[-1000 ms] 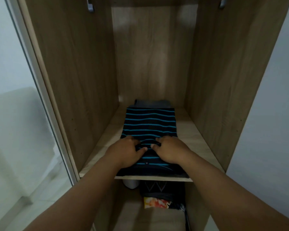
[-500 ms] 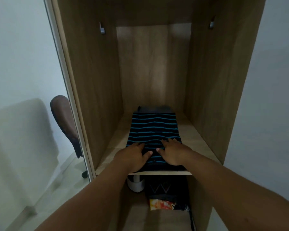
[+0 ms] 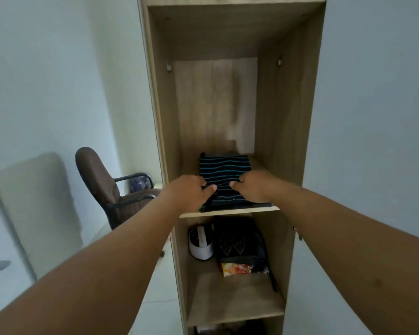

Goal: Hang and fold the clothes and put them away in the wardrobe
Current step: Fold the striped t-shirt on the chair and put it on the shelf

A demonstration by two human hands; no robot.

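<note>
A folded black shirt with teal stripes [image 3: 224, 169] lies on the middle shelf [image 3: 230, 211] of the wooden wardrobe [image 3: 286, 122], on top of a grey folded garment [image 3: 218, 154] whose back edge shows behind it. Both my arms reach in. My left hand [image 3: 191, 192] sits on the shirt's front left part, fingers bent and thumb pointing inward, with dark fabric between thumb and fingers. My right hand [image 3: 250, 187] mirrors it on the front right part, pinching the fabric the same way.
The shelf below holds a white round device [image 3: 201, 243], a dark bag [image 3: 240, 240] and a colourful packet [image 3: 237, 269]. A brown office chair [image 3: 99, 180] stands left of the wardrobe. Pale walls flank both sides.
The view has pulled back and risen, showing more of the wardrobe and the chair. My hands, flat on the shirt before, now have bent fingers closed on its fabric.
</note>
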